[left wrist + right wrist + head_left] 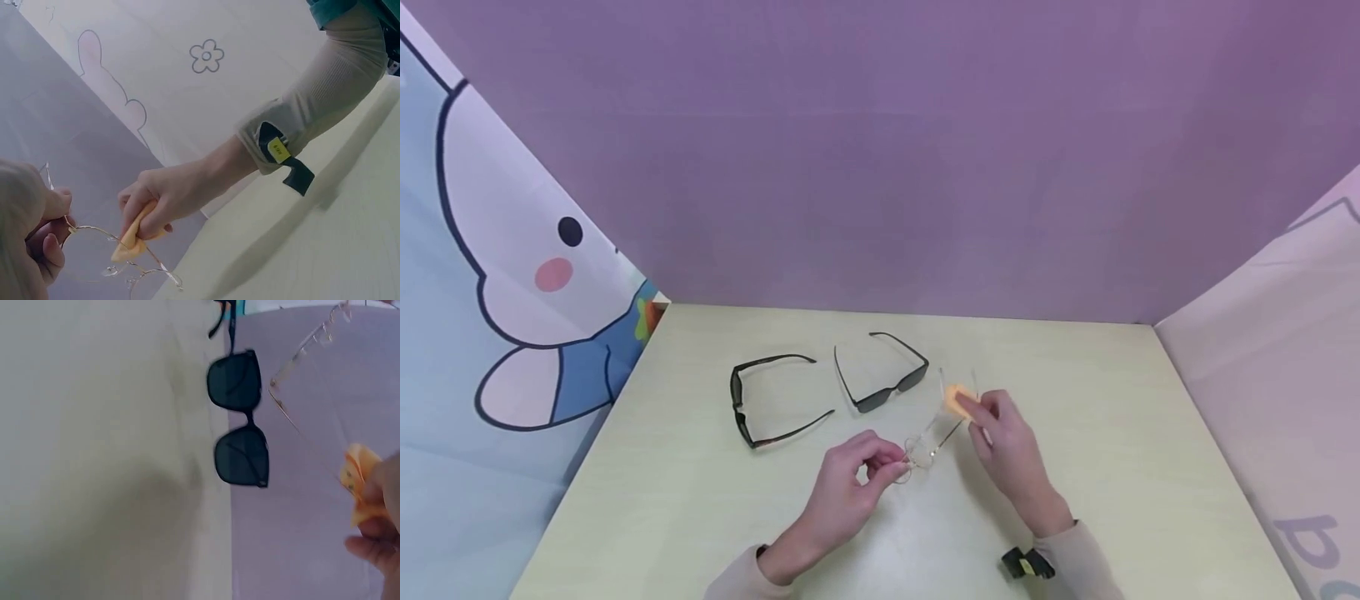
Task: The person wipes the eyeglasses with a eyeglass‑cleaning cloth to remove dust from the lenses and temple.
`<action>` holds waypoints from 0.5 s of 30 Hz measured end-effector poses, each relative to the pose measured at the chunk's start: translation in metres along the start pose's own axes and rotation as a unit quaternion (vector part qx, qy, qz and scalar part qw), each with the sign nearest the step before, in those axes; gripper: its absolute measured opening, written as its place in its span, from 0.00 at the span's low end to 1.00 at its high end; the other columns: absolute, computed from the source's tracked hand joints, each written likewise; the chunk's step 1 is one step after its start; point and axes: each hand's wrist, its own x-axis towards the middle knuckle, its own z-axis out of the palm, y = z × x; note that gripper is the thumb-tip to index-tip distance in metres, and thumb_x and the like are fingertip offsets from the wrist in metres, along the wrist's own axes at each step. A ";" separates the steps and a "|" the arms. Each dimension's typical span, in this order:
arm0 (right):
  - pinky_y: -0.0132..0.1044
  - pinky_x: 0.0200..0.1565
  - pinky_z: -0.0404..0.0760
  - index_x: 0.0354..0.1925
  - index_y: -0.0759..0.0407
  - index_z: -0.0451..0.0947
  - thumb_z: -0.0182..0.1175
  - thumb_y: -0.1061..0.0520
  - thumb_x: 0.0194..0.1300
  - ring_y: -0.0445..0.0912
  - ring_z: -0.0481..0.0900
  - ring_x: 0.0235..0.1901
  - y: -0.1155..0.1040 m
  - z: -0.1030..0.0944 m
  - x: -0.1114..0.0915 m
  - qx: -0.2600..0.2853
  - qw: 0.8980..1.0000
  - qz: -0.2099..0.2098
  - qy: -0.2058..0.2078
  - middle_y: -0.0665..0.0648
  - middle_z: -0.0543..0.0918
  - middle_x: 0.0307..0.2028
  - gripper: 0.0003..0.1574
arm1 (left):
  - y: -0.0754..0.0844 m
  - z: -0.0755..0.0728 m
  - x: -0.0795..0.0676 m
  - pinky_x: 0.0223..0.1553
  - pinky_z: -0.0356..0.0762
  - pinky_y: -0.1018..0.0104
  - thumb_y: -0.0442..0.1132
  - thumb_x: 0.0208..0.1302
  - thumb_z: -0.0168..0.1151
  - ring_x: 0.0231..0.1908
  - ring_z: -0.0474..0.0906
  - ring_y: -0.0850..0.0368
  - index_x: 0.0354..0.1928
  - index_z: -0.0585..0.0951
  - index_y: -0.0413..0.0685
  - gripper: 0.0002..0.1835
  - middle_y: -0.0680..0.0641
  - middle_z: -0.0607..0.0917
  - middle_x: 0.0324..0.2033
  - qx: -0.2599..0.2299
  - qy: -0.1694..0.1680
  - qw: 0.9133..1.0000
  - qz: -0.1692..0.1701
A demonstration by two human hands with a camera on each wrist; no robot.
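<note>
Thin-rimmed eyeglasses with gold-coloured wire (919, 452) are held above the table between both hands. My left hand (848, 483) pinches them by one side of the front. In my right hand (1009, 450) is a small orange cloth (958, 402), pinched around one temple arm. In the left wrist view the cloth (130, 245) is folded over the wire under the thumb and fingers. The right wrist view shows the eyeglasses' thin arm (306, 437) running into the cloth (357, 472). Part of that arm is hidden by the cloth and fingers.
Two pairs of black sunglasses lie unfolded on the pale table (647, 500): one pair (739, 408) at the left, another (891, 390) just beyond my hands. A black strap with a yellow tag (1028, 564) hangs at the right cuff. A purple wall (880, 167) stands behind.
</note>
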 end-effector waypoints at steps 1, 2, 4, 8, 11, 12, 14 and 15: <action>0.27 0.27 0.75 0.53 0.66 0.85 0.64 0.75 0.51 0.42 0.72 0.29 -0.002 0.001 -0.002 0.008 1.000 -0.015 -0.019 0.59 0.77 0.37 0.28 | 0.000 0.000 0.000 0.29 0.80 0.72 0.30 0.64 0.71 0.28 0.77 0.68 0.36 0.87 0.47 0.04 0.53 0.84 0.28 0.001 0.005 1.000 0.003; 0.25 0.28 0.75 0.53 0.65 0.86 0.65 0.73 0.52 0.41 0.71 0.29 -0.004 0.001 -0.003 0.018 0.999 -0.030 -0.038 0.58 0.77 0.37 0.27 | -0.001 0.000 0.000 0.29 0.80 0.72 0.30 0.64 0.71 0.28 0.77 0.67 0.36 0.87 0.47 0.04 0.53 0.84 0.28 0.002 0.009 1.000 0.005; 0.23 0.29 0.74 0.52 0.64 0.86 0.65 0.69 0.53 0.39 0.71 0.29 -0.006 0.002 -0.004 0.031 0.996 -0.050 -0.070 0.54 0.78 0.36 0.25 | -0.001 -0.001 0.000 0.29 0.80 0.72 0.29 0.63 0.71 0.28 0.77 0.67 0.36 0.87 0.47 0.05 0.53 0.84 0.28 0.001 0.013 1.000 0.006; 0.25 0.27 0.76 0.51 0.65 0.86 0.66 0.71 0.51 0.40 0.72 0.27 -0.003 -0.001 0.003 0.023 0.998 -0.049 -0.043 0.56 0.78 0.35 0.26 | -0.002 -0.001 -0.001 0.30 0.81 0.72 0.29 0.62 0.72 0.29 0.77 0.68 0.36 0.87 0.45 0.05 0.52 0.84 0.28 -0.005 0.005 1.000 0.003; 0.29 0.24 0.76 0.52 0.67 0.86 0.65 0.75 0.50 0.44 0.72 0.26 0.003 -0.007 0.012 0.000 1.000 -0.011 0.014 0.60 0.78 0.33 0.27 | -0.001 0.000 -0.002 0.29 0.82 0.72 0.29 0.63 0.71 0.29 0.78 0.68 0.37 0.87 0.44 0.04 0.51 0.85 0.28 -0.012 -0.002 1.000 0.008; 0.30 0.23 0.75 0.51 0.66 0.86 0.65 0.75 0.50 0.44 0.72 0.26 0.005 -0.009 0.015 -0.008 1.000 0.003 0.026 0.61 0.77 0.33 0.27 | -0.001 0.001 -0.002 0.29 0.82 0.72 0.29 0.63 0.71 0.29 0.78 0.68 0.37 0.87 0.44 0.04 0.51 0.85 0.28 -0.013 -0.004 1.000 0.010; 0.32 0.23 0.74 0.51 0.66 0.87 0.65 0.76 0.51 0.45 0.71 0.26 0.008 -0.013 0.020 -0.017 0.999 0.024 0.041 0.62 0.77 0.34 0.27 | 0.000 0.001 -0.003 0.29 0.82 0.72 0.30 0.63 0.71 0.29 0.78 0.68 0.37 0.87 0.44 0.03 0.51 0.85 0.29 -0.015 -0.005 1.000 0.016; 0.32 0.23 0.73 0.51 0.65 0.87 0.65 0.76 0.52 0.45 0.70 0.27 0.009 -0.014 0.022 -0.017 0.998 0.034 0.043 0.62 0.77 0.34 0.27 | 0.000 0.001 -0.003 0.29 0.82 0.72 0.30 0.63 0.71 0.29 0.78 0.68 0.37 0.87 0.45 0.04 0.51 0.85 0.29 -0.014 -0.006 1.000 0.018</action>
